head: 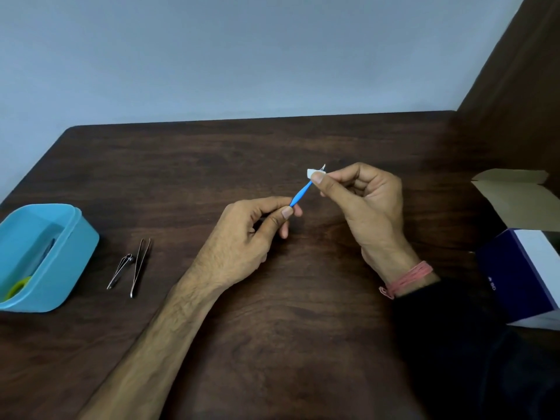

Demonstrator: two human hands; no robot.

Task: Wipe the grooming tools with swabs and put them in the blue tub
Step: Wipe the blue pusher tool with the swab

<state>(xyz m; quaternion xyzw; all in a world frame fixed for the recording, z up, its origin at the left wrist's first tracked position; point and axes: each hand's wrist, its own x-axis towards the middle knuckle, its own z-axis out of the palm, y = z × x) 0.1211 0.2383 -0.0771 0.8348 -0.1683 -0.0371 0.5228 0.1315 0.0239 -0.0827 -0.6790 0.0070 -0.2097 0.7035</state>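
Left hand [242,234] pinches blue tool [300,194]; right hand [363,204] pinches swab [312,172] on tip.

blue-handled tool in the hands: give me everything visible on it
The blue-handled tool is a slim stick with a smooth, plastic-looking blue handle. It is held above the table, slanting up to the right. The left hand pinches its lower end; the right hand pinches a white swab round its upper end, where a thin pale tip pokes out.

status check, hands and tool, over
Left hand pinches blue tool. Right hand pinches swab on its tip. Clipper, tweezers wait beside tub. Nothing blocking.
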